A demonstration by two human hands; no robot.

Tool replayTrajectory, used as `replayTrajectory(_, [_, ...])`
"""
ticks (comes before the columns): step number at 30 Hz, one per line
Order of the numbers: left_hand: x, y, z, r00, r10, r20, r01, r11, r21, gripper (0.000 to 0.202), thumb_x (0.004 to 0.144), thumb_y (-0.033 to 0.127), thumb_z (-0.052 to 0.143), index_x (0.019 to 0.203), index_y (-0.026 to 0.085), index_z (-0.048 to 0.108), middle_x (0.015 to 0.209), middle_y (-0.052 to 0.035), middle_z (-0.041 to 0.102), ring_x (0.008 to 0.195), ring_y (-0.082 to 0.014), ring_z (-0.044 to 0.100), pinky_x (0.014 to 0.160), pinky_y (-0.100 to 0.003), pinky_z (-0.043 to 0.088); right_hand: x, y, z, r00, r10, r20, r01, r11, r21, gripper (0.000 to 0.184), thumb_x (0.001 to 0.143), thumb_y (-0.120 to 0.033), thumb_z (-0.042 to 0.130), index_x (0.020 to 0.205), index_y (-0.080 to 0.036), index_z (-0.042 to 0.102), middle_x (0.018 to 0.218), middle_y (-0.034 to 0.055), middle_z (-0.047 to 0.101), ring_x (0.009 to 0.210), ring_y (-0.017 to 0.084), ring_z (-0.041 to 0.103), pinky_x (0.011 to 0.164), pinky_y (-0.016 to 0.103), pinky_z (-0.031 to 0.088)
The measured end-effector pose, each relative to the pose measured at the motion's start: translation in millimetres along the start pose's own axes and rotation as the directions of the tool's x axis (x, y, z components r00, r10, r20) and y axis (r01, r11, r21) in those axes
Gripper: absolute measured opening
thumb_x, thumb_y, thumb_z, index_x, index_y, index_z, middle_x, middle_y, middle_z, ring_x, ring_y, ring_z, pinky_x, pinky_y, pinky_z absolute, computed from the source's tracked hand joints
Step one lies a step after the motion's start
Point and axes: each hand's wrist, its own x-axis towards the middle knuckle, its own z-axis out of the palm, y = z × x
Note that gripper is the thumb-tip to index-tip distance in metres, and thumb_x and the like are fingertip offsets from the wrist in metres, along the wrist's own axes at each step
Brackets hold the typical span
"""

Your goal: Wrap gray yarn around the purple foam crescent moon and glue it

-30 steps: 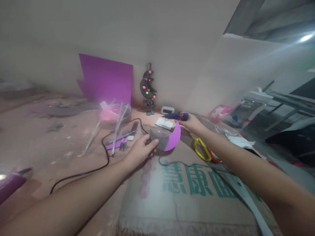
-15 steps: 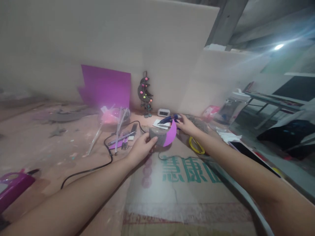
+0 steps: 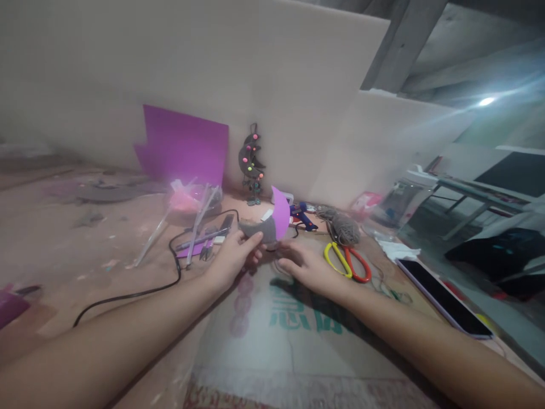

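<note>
A crescent of purple card (image 3: 281,213), its lower part wrapped in grey yarn (image 3: 266,229), is raised above the table between my hands. My left hand (image 3: 238,250) pinches the wrapped end between thumb and fingers. Just right of and below the crescent, my right hand (image 3: 309,267) has its thumb apart from its bent fingers, and I see nothing in it. A blue glue gun (image 3: 303,216) rests on the table behind the right hand. Next to it is a ball of grey yarn (image 3: 344,228). Scissors with one yellow and one red handle (image 3: 357,264) lie right of my right hand.
A printed sheet (image 3: 255,352) covers the table in front. Leftward are straws (image 3: 198,224), a pen (image 3: 202,239) and a black cable (image 3: 128,296). Purple card (image 3: 185,145) and a decorated moon hanging (image 3: 250,159) lean on the wall. A phone (image 3: 445,295) lies right.
My right hand has let go of the glue gun, now on the table, and come back toward the crescent. My left hand has moved slightly left with the crescent, which is turned more upright.
</note>
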Motion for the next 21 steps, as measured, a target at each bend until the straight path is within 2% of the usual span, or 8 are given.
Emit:
replayTrajectory(2, [-1,-2,0.7,1.000,-0.003,0.003,0.003,1.000,-0.003,0.034,0.077,0.045,0.067,0.077,0.012,0.057,0.058,0.0008,0.059,0.045,-0.0075,0.052,0.044,-0.018,0.040,0,-6,9,0.998,-0.034,0.061,0.034,0.999,0.002,0.033,0.084,-0.040,0.063,0.109,-0.019,0.062,0.111,0.0093,0.066,0.099,0.022,0.062,0.087,0.036,0.049])
replayTrajectory(6, [-4,-5,2.9,0.999,0.035,-0.030,-0.033,0.998,0.046,0.028,0.079,0.040,0.066,0.079,0.013,0.057,0.062,0.0001,0.060,0.049,-0.0088,0.054,0.047,-0.019,0.043,-5,-10,16,0.985,-0.164,0.049,0.168,0.980,-0.107,0.011,0.088,-0.028,0.058,0.086,-0.019,0.065,0.093,0.0067,0.068,0.090,0.019,0.062,0.086,0.034,0.047])
replayTrajectory(8, [-5,-4,3.7,0.997,0.060,-0.056,-0.055,0.994,0.091,0.026,0.079,0.038,0.066,0.083,0.014,0.057,0.064,0.0007,0.060,0.053,-0.0102,0.056,0.050,-0.021,0.045,-11,-11,13,0.973,-0.221,0.067,0.231,0.948,-0.218,0.018,0.092,-0.025,0.051,0.083,-0.019,0.065,0.084,0.0059,0.069,0.081,0.018,0.061,0.091,0.038,0.044])
replayTrajectory(10, [-6,-3,3.8,0.997,0.056,-0.056,-0.048,0.990,0.135,0.026,0.079,0.038,0.066,0.088,0.014,0.058,0.065,0.0007,0.061,0.056,-0.0115,0.058,0.053,-0.022,0.047,-17,-13,8,0.974,-0.210,0.089,0.227,0.933,-0.279,0.022,0.094,-0.026,0.047,0.087,-0.019,0.066,0.082,0.0064,0.070,0.077,0.018,0.062,0.088,0.038,0.044])
replayTrajectory(13, [-7,-2,3.6,0.998,0.066,-0.013,-0.063,0.979,0.194,0.025,0.078,0.036,0.066,0.089,0.015,0.059,0.068,0.0008,0.062,0.058,-0.0121,0.059,0.054,-0.022,0.047,-23,-19,-1,0.990,-0.100,0.103,0.121,0.966,-0.230,0.024,0.096,-0.027,0.044,0.094,-0.020,0.066,0.085,0.0061,0.071,0.077,0.018,0.063,0.071,0.029,0.046])
replayTrajectory(16, [-8,-2,3.6,0.995,0.098,0.029,-0.102,0.957,0.272,0.022,0.079,0.035,0.066,0.087,0.015,0.060,0.069,0.0017,0.061,0.059,-0.0118,0.057,0.055,-0.022,0.045,-19,-24,-12,0.997,0.001,0.081,0.010,0.990,-0.143,0.020,0.094,-0.027,0.047,0.087,-0.020,0.065,0.081,0.0032,0.070,0.073,0.016,0.062,0.065,0.025,0.044])
replayTrajectory(19, [-8,-3,3.8,0.991,0.109,0.077,-0.128,0.943,0.306,0.020,0.081,0.035,0.063,0.084,0.015,0.059,0.068,0.0020,0.059,0.060,-0.0113,0.055,0.055,-0.021,0.042,-10,-27,-27,0.988,0.127,0.088,-0.130,0.991,0.035,0.024,0.092,-0.031,0.049,0.075,-0.019,0.061,0.074,0.0026,0.068,0.069,0.014,0.062,0.062,0.024,0.044])
replayTrajectory(21, [-8,-4,3.8,0.990,0.101,0.098,-0.127,0.941,0.315,0.019,0.081,0.034,0.063,0.082,0.015,0.058,0.068,0.0019,0.058,0.059,-0.0111,0.054,0.053,-0.021,0.041,-5,-26,-39,0.965,0.209,0.156,-0.235,0.956,0.174,0.027,0.092,-0.035,0.047,0.074,-0.018,0.057,0.067,0.0019,0.066,0.063,0.013,0.062,0.058,0.023,0.045])
